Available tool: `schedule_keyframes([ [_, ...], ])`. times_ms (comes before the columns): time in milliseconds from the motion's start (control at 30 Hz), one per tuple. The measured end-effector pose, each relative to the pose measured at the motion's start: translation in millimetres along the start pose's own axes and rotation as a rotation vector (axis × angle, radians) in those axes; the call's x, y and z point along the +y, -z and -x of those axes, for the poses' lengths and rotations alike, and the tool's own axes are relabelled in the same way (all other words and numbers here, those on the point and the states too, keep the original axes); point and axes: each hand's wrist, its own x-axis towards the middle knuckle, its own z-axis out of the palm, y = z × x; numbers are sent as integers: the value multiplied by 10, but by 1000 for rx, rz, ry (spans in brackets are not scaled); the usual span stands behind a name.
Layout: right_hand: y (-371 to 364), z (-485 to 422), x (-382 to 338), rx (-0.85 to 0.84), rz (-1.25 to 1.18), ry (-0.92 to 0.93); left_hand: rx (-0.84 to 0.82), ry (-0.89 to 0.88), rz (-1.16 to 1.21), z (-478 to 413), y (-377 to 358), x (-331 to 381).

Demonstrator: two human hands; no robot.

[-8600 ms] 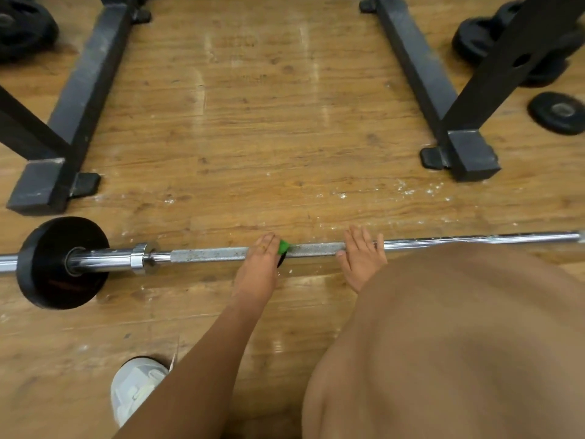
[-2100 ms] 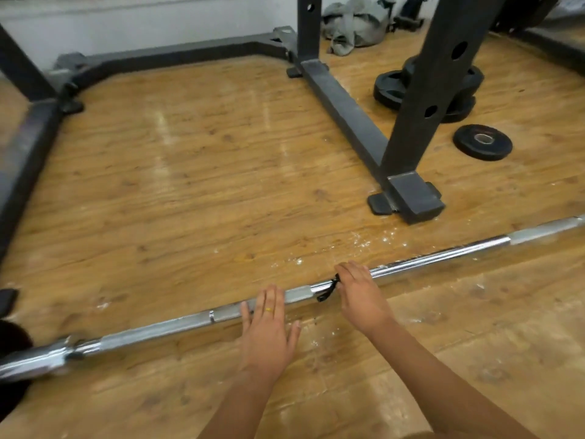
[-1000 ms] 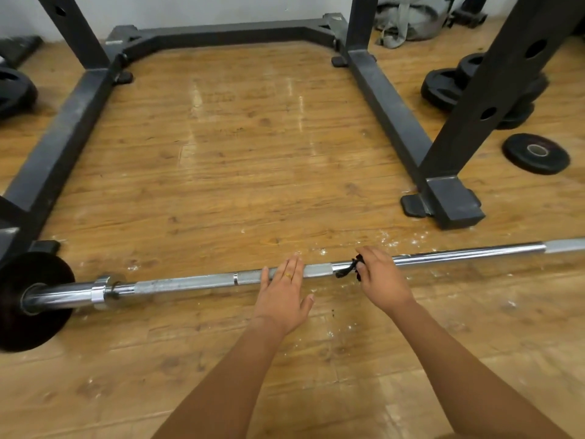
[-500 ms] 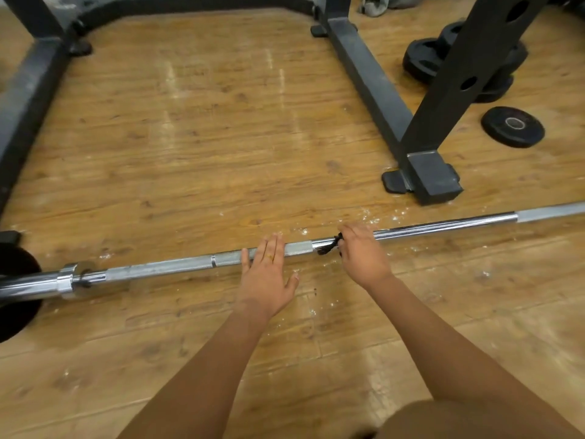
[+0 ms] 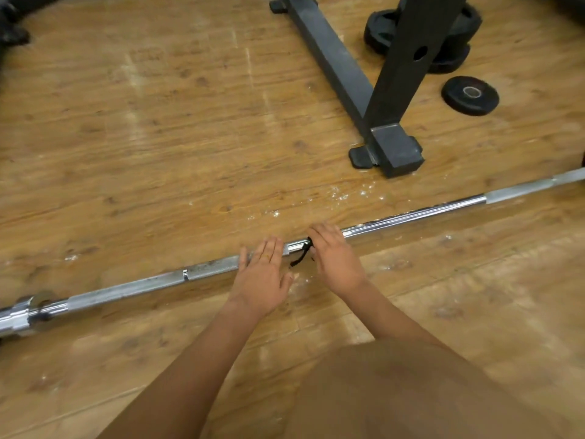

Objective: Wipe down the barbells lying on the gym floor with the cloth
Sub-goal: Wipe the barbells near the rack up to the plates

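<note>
- The right hand's fingers (image 5: 323, 232) curl over the top of the bar, grasping the cloth (image 5: 301, 255) against the steel. Only a dark strip of it shows, dangling at the thumb side of the right hand (image 5: 337, 259); the rest is hidden under the palm.
- The left hand's fingers (image 5: 269, 248) lie straight and released, flat across the bar just beside that strip. The left hand (image 5: 261, 277) grasps nothing and looks to be steadying the bar.
- The barbell (image 5: 209, 270) lies on the wooden floor (image 5: 158, 147) directly under both sets of fingers. Its long axis runs from the collar at lower left to the upper right, where it leaves the view.
- The wiping hand is the right one. On its right a long shiny run of shaft lies open; on its left the resting left hand sits in the way.
- I judge that a stroke must follow the axis: freely rightward, leftward only once the left hand lifts or shifts.
- The knurled stretch beyond the left hand shows dull speckling and probably needs wiping yet.
- Farther out, all apart from the bar, are white flecks (image 5: 343, 194) on the boards, a black rack foot (image 5: 395, 152), a loose weight plate (image 5: 470, 96) and a stack of plates (image 5: 378, 30).
</note>
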Motion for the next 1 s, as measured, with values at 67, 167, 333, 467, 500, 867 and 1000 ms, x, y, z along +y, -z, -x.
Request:
schedule_keyframes([
  [67,69,43,110,-29,0,11,-8,-7,11,91,-76,19],
  [167,139,98,202,12,-38,-104,-18,3,47,197,-129,89],
  [333,77,320,83,36,-38,-115,-24,4,44,311,-200,144],
  [467,291,389,324,0,-23,-109,-74,20,43,365,-215,165],
  [500,318,399,359,27,-33,-166,-91,21,46,367,-218,174],
  [867,365,449,475,2,8,-158,-113,13,64,398,-281,149],
  [1000,301,429,336,47,-12,-242,-73,7,77,411,-343,162],
])
